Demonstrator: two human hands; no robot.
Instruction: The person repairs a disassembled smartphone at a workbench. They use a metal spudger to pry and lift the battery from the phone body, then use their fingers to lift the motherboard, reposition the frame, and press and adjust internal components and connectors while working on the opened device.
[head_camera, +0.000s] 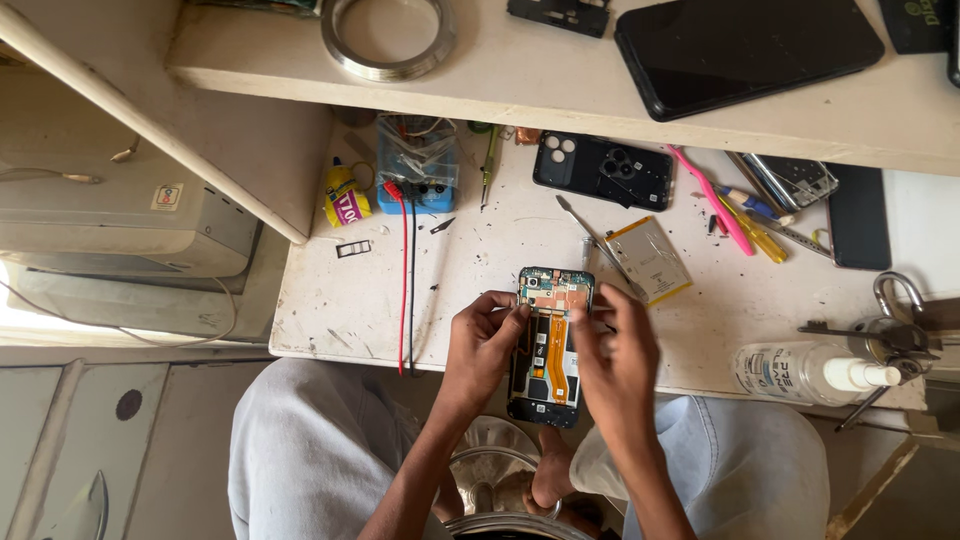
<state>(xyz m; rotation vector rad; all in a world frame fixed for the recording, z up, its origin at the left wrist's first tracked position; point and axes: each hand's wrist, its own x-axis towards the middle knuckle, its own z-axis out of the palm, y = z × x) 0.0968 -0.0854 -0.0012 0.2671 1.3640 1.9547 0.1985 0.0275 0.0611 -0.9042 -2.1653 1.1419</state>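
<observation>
Orange flex cable (556, 352) runs down the middle of the opened phone (549, 345), which both hands hold over the near edge of the white workbench (340, 310). The left hand (484, 345) is closed around its left side; the right hand (612, 352) grips the right side, fingers curled. It seems an inner-parts step; the next move needs a fine, steady touch. Farther back lie a loose battery (650, 260) and a black back cover (602, 171). The fingertips hide the exact contact point.
</observation>
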